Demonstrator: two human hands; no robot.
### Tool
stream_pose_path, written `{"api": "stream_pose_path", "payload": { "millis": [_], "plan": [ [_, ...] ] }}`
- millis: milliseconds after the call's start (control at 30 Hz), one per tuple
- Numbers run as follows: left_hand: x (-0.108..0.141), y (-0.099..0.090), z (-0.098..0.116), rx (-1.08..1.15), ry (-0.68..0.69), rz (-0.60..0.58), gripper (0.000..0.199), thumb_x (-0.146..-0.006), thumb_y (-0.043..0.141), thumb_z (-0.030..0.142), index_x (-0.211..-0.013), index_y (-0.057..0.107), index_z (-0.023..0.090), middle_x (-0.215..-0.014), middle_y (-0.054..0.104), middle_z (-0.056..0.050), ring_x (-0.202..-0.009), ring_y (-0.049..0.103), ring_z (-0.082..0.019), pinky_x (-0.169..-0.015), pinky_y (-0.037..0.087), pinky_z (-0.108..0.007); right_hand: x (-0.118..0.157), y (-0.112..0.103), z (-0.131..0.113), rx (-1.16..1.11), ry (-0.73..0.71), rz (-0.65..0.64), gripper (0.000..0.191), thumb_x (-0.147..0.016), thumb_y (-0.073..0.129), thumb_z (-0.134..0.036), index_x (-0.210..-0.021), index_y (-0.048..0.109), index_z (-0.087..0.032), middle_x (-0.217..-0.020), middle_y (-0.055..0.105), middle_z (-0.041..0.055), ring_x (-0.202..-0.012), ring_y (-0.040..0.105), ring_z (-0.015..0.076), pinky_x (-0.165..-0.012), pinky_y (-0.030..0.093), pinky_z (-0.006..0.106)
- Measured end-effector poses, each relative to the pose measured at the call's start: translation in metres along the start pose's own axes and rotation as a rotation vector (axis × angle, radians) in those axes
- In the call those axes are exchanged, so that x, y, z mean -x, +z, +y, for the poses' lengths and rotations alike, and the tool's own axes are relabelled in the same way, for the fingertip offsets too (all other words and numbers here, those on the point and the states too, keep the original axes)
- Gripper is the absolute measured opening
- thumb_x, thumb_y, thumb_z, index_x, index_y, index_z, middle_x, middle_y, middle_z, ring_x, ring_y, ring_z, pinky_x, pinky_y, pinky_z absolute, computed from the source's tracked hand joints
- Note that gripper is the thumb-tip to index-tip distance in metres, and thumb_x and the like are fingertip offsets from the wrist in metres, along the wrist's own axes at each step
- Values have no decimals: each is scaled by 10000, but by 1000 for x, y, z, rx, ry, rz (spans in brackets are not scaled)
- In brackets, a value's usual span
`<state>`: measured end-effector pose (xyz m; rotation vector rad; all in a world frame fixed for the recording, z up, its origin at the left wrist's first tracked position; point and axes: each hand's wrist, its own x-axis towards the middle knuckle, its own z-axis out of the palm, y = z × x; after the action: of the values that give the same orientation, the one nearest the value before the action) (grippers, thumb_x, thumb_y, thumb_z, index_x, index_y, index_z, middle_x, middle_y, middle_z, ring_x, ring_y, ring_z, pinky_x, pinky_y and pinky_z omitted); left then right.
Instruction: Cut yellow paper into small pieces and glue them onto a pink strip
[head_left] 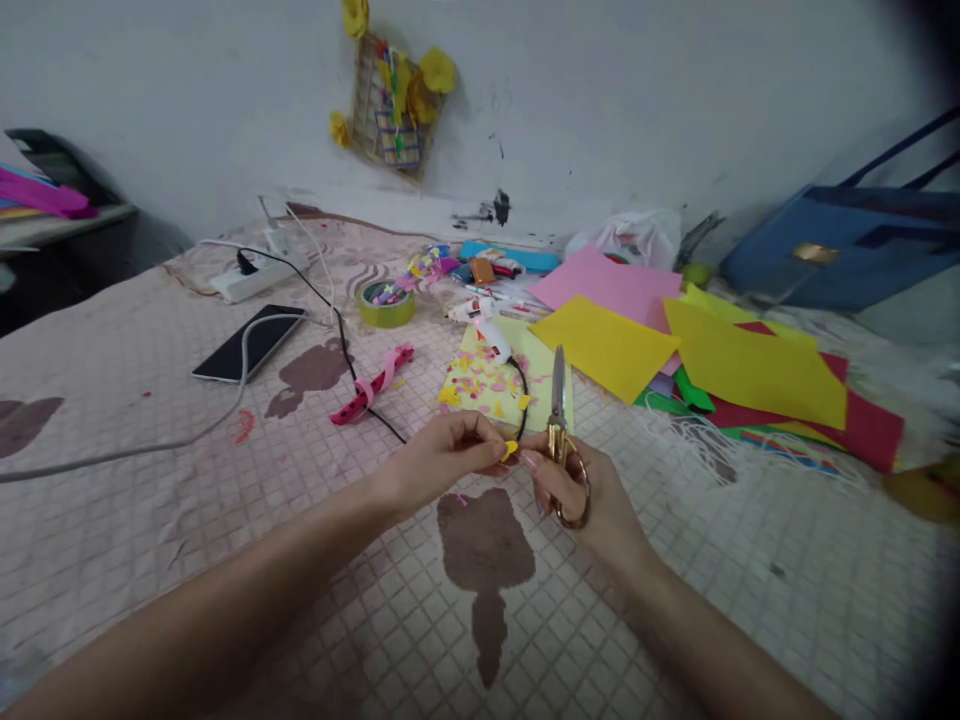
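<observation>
Between the fingertips of my left hand (457,448) is a small yellow paper piece (510,450), pinched near the middle of the view. My right hand (589,485) is closed around a pair of gold-handled scissors (557,420), whose blades point away from me; its thumb and fingertips come close to the yellow piece. Whether they touch it I cannot tell. Just beyond both hands, a pale yellow sheet (555,400) carries many small pink and yellow paper bits (480,380). A white glue gun (487,330) lies on its far part, with a black cord running toward my hands.
Coloured sheets (607,345) and white string (705,450) lie to the right, before a blue bag (847,240). Leftward are a tape roll (386,308), a pink ribboned strip (375,385), a dark phone (251,343) and a power strip (255,278) with trailing cables.
</observation>
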<state>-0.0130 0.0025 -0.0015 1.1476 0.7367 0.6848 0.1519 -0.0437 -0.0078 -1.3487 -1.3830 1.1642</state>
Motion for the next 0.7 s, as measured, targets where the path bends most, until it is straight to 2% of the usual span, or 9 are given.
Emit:
{"api": "stream_pose_path", "payload": {
  "millis": [267, 400, 533, 600, 700],
  "plan": [
    [-1, 2, -5, -61, -25, -8, 193, -733, 653, 264, -724, 550, 102, -739, 588, -21, -703, 544, -86, -687, 430, -227, -1, 2, -4, 24, 4, -4, 185, -793, 534, -329, -689, 524, -177, -463, 440, -67, -412, 407, 78, -414, 306, 206],
    [0, -2, -2, -90, -43, -86, 195, -776, 602, 301, -756, 556, 112, -760, 580, -23, -716, 543, -90, -720, 444, -248, -1, 1, -1, -70, 38, -22, 183, -784, 544, -326, -680, 520, -178, -459, 434, -65, -408, 393, 78, -416, 281, 215],
    [0, -7, 4, -235, 145, -91, 179, -772, 607, 265, -887, 563, 134, -856, 582, -48, -799, 543, -127, -747, 450, -272, -3, 0, 2, -336, 111, -59, 200, -774, 556, -290, -628, 469, -186, -460, 379, -72, -412, 353, 73, -432, 264, 227],
    [1, -7, 6, -335, 241, -86, 180, -758, 621, 235, -906, 573, 143, -888, 582, -54, -821, 539, -136, -752, 445, -269, -4, 0, 1, -461, 146, -129, 255, -761, 564, -268, -572, 411, -190, -459, 342, -77, -409, 319, 68, -437, 253, 229],
    [2, -5, 7, -403, 302, -114, 156, -774, 603, 238, -899, 601, 144, -910, 580, -63, -827, 540, -140, -760, 440, -268, -5, 2, 1, -601, 204, -243, 291, -749, 573, -263, -541, 384, -186, -458, 306, -84, -399, 274, 58, -427, 218, 225]
  ]
}}
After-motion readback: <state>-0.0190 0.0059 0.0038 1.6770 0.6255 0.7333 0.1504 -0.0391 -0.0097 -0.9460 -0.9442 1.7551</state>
